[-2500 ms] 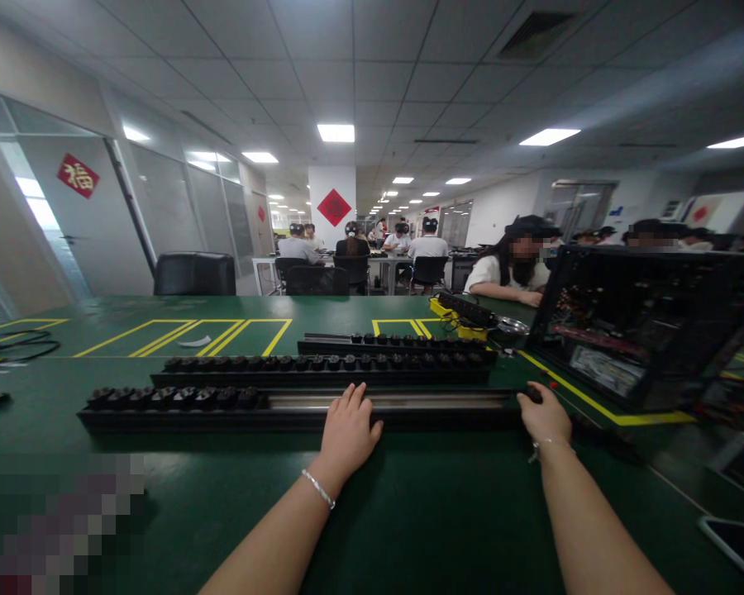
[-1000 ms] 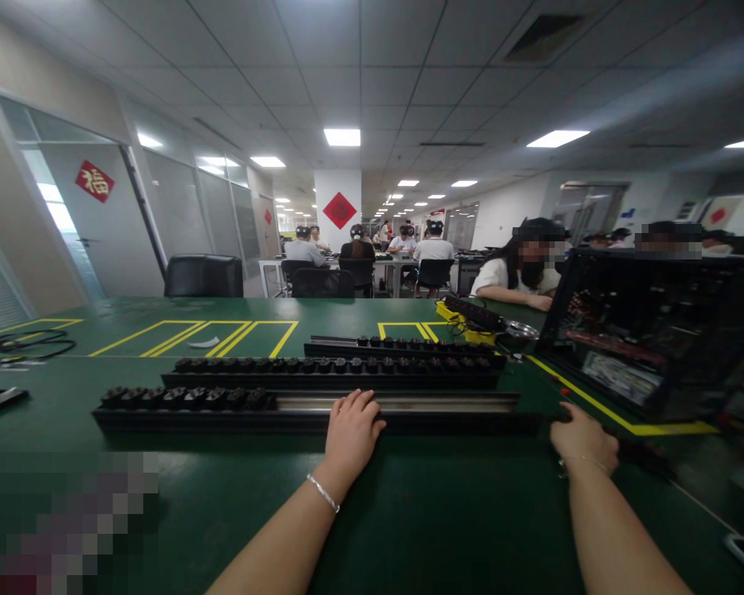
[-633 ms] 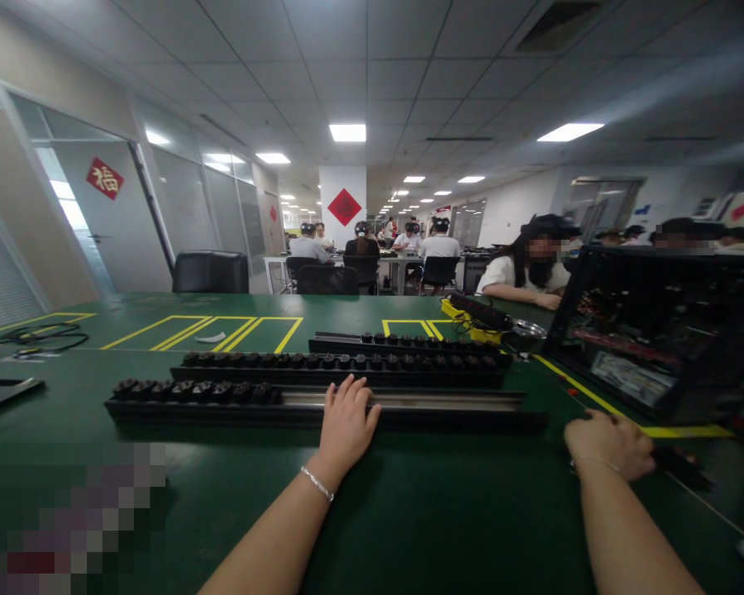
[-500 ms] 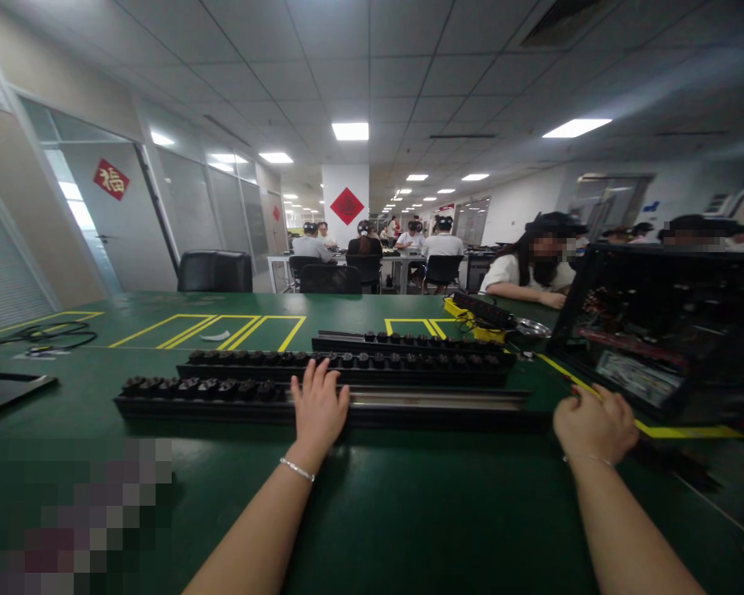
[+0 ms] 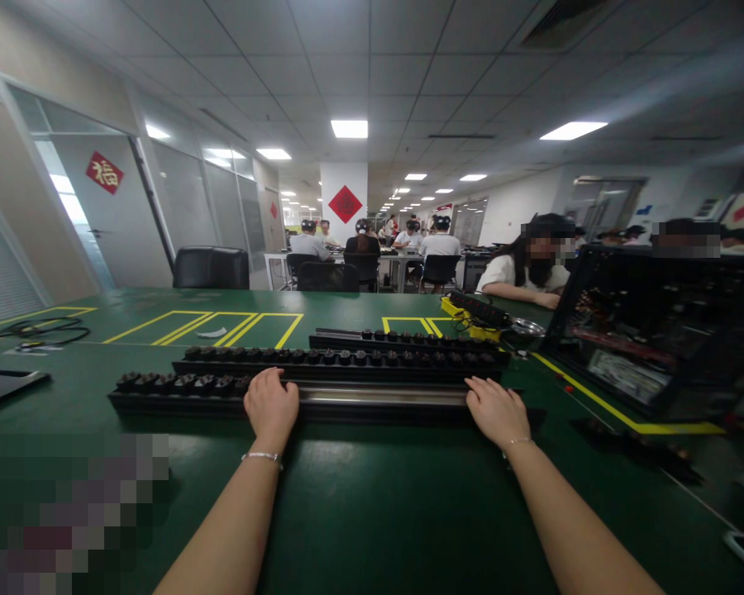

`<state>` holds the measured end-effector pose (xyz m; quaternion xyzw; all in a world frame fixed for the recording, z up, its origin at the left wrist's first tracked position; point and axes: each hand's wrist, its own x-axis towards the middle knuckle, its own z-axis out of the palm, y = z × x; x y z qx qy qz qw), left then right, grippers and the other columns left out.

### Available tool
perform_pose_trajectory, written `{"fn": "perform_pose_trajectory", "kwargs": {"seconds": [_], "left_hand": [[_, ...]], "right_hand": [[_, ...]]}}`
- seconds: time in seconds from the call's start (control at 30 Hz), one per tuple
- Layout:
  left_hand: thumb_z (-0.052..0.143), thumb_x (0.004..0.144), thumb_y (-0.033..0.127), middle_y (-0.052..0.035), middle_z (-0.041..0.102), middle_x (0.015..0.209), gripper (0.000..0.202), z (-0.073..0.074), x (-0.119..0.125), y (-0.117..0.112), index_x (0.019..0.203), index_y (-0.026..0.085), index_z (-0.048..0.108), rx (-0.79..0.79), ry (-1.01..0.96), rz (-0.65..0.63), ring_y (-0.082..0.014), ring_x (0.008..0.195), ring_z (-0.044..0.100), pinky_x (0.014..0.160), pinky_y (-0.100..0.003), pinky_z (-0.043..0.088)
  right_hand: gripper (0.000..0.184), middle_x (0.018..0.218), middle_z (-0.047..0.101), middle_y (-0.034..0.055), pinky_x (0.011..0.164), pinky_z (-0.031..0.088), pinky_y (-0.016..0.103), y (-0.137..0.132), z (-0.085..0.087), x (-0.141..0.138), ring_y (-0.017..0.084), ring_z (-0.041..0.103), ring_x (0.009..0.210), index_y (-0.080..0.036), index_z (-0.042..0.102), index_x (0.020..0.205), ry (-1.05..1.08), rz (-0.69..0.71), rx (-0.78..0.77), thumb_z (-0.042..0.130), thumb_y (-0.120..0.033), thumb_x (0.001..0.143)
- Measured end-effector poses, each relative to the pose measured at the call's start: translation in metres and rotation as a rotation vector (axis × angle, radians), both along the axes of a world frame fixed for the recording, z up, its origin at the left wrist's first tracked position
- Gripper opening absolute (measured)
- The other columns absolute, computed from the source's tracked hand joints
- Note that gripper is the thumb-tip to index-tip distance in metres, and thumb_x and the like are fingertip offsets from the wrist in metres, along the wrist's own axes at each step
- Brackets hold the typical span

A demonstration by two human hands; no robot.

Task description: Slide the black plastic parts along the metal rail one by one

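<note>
- Fingers of my left hand (image 5: 271,406) lie close together, curled over the front channel just where its row of modules gives way to bare strip; those of my right hand (image 5: 499,409) are bunched slightly spread, bent over the channel's right-hand part. I cannot tell whether either set is clamped on anything underneath.
- Green worktable (image 5: 360,529): it bears everything within my reach, flat and wide enough for long pieces to lie crosswise.
- Open computer case (image 5: 632,330): it stands at my right behind yellow tape (image 5: 626,413), which seems to mark off its place.
- Front black channel (image 5: 381,413): lying straight across before me, between my forearms and the other channels; I judge that two hands so well apart keep it steady.
- Middle channel (image 5: 347,376) and rear channel (image 5: 341,341): parallel beyond it, perhaps lined up this way so each row shows.
- Power strip (image 5: 479,311): by the yellow tray (image 5: 484,335), beyond the channels, likely there to be out of the way.
- Black socket-like modules (image 5: 183,384): side by side in the front channel's left part, leaving the silver strip (image 5: 381,397) bare between my hands.
</note>
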<state>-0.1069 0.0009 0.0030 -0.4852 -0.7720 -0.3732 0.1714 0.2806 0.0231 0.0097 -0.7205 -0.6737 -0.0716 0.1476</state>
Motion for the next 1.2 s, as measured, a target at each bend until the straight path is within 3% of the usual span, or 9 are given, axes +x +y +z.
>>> {"fn": "perform_pose_trajectory", "kwargs": {"seconds": [0.33, 0.5, 0.63, 0.73, 1.0, 1.2], "left_hand": [[0.039, 0.079, 0.016, -0.0085, 0.065, 0.107, 0.029, 0.005, 0.004, -0.004, 0.097, 0.019, 0.061, -0.067, 0.000, -0.050, -0.0255, 0.104, 0.055, 0.084, -0.040, 0.045], [0.038, 0.077, 0.013, -0.0103, 0.057, 0.126, 0.035, 0.002, 0.006, -0.003, 0.105, 0.017, 0.059, -0.009, -0.046, -0.063, -0.0249, 0.110, 0.053, 0.090, -0.039, 0.044], [0.041, 0.077, 0.019, -0.0155, 0.055, 0.126, 0.045, -0.004, 0.010, -0.003, 0.121, 0.010, 0.050, 0.048, -0.069, 0.019, -0.0257, 0.119, 0.048, 0.101, -0.042, 0.036], [0.041, 0.080, 0.025, -0.0178, 0.058, 0.122, 0.051, -0.006, 0.010, -0.006, 0.128, 0.007, 0.044, -0.010, -0.066, 0.055, -0.0269, 0.118, 0.050, 0.108, -0.048, 0.024], [0.044, 0.083, 0.041, -0.0179, 0.062, 0.117, 0.056, -0.002, -0.012, -0.023, 0.126, 0.005, 0.046, -0.146, 0.014, -0.121, -0.0270, 0.113, 0.054, 0.102, -0.040, 0.033], [0.043, 0.083, 0.040, -0.0233, 0.050, 0.132, 0.061, -0.007, -0.007, -0.023, 0.129, 0.000, 0.042, -0.136, 0.015, -0.043, -0.0268, 0.129, 0.040, 0.108, -0.039, 0.026]], "right_hand": [[0.050, 0.134, 0.052, -0.0025, 0.104, 0.028, 0.039, 0.000, 0.001, -0.001, 0.018, 0.041, 0.126, -0.027, 0.057, 0.124, 0.009, -0.018, 0.016, 0.026, -0.031, 0.086], [0.050, 0.135, 0.051, -0.0032, 0.105, 0.027, 0.041, 0.001, 0.000, -0.001, 0.018, 0.040, 0.126, -0.028, 0.057, 0.124, 0.021, -0.030, 0.015, 0.025, -0.031, 0.087], [0.050, 0.135, 0.051, -0.0023, 0.104, 0.026, 0.045, 0.000, -0.003, -0.002, 0.020, 0.039, 0.127, -0.030, 0.055, 0.126, 0.048, -0.071, 0.047, 0.023, -0.034, 0.088], [0.050, 0.136, 0.050, -0.0013, 0.104, 0.026, 0.046, -0.002, -0.005, -0.001, 0.021, 0.037, 0.128, -0.031, 0.053, 0.128, 0.057, -0.070, 0.056, 0.022, -0.038, 0.090], [0.054, 0.141, 0.044, 0.0001, 0.106, 0.021, 0.050, -0.009, -0.008, -0.002, 0.023, 0.032, 0.131, -0.029, 0.048, 0.133, 0.064, -0.074, 0.044, 0.018, -0.042, 0.091], [0.054, 0.142, 0.043, 0.0011, 0.106, 0.021, 0.051, -0.015, -0.006, -0.009, 0.024, 0.032, 0.131, -0.028, 0.048, 0.134, 0.102, -0.120, 0.037, 0.018, -0.038, 0.090]]}}
